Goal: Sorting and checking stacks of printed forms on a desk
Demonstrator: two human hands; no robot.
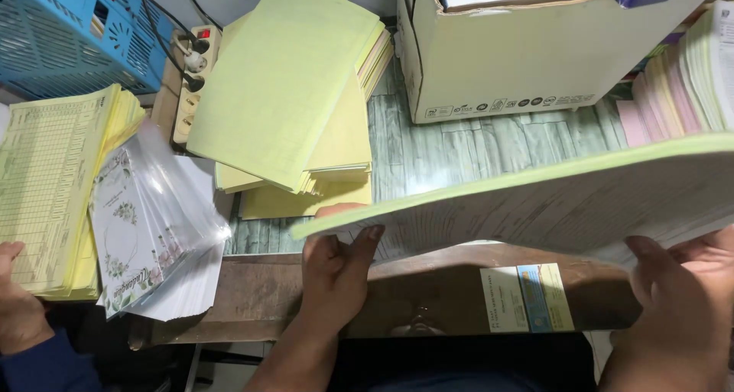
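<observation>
We hold a thick stack of printed sheets (550, 201) with a green top sheet, lifted off the wooden surface (428, 285) and tilted, its right end higher. Our left hand (334, 273) grips the stack's left corner: the thumb presses on the underside and the other fingers are hidden above the sheets, so the corner is pinched. Our right hand (680, 285) supports the right end from below, thumb against the sheets; whether its other fingers are spread or pressed together we cannot tell.

Behind the stack, piles of yellow paper (294, 94) lie fanned on the green plank-patterned top, with a power strip (193, 86) just beside them and a cardboard box (527, 56) to the right. At far left, another person's hand (17, 300) with a dark blue sleeve rests on a pile of yellow forms (53, 186). Clear-wrapped floral cards (145, 224) lean beside that pile. A blue plastic basket (61, 33) stands at the top left.
</observation>
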